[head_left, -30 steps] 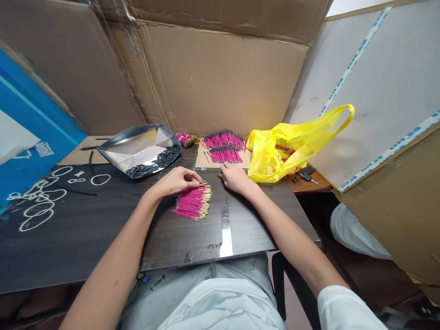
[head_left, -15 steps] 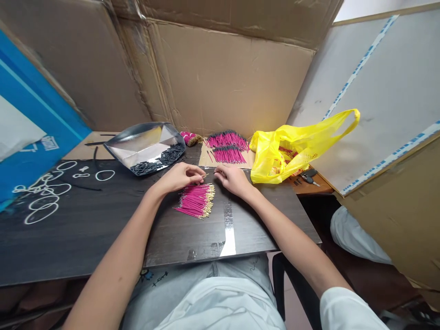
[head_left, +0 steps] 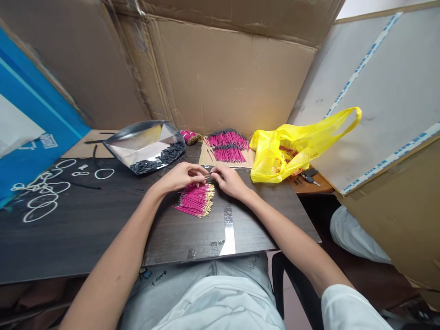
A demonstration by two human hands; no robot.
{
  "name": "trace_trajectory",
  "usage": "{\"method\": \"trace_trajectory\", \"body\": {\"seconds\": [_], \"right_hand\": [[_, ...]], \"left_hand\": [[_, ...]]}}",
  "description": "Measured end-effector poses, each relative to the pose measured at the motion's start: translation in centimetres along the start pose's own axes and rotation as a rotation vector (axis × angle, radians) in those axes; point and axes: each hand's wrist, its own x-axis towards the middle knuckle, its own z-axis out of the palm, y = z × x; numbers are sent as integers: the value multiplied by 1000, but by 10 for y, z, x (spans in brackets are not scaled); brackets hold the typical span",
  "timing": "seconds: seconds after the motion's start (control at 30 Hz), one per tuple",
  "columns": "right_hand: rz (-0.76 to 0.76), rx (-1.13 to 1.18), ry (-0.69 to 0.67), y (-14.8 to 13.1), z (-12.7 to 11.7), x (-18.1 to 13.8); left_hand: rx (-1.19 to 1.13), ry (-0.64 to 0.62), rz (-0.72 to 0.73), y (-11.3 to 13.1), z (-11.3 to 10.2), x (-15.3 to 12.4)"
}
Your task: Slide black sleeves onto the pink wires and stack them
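My left hand (head_left: 184,176) is closed in a pinch on a thin wire whose gold-coloured end points right. Its fingertips are just above a flat pile of pink wires (head_left: 194,200) with gold-coloured ends, lying on the dark table. My right hand (head_left: 228,178) meets that wire end, thumb and fingers pinched on a small black sleeve, mostly hidden by the fingertips. Behind the hands, rows of pink wires with black ends (head_left: 228,153) lie on a cardboard piece (head_left: 205,158). An open silver bag (head_left: 129,149) at the left contains many short black sleeves (head_left: 168,155).
A yellow plastic bag (head_left: 263,160) with red things inside stands at the right, beside a key (head_left: 311,178). White rings (head_left: 40,211) lie on the left of the table (head_left: 103,243). A pink bundle (head_left: 190,136) rests near the cardboard wall (head_left: 233,78) at the back.
My right hand has moved slightly left, closing the gap to the wire end in my left hand. The fingertips of both hands are now almost touching.
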Motion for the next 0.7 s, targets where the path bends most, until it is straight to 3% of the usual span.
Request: {"method": "trace_trajectory", "body": {"seconds": [0.47, 0.7], "right_hand": [[20, 157, 28, -2, -2, -1], [-17, 134, -84, 0, -4, 1]], "left_hand": [[-12, 32, 46, 0, 1, 0], [14, 14, 63, 2, 3, 1]]}}
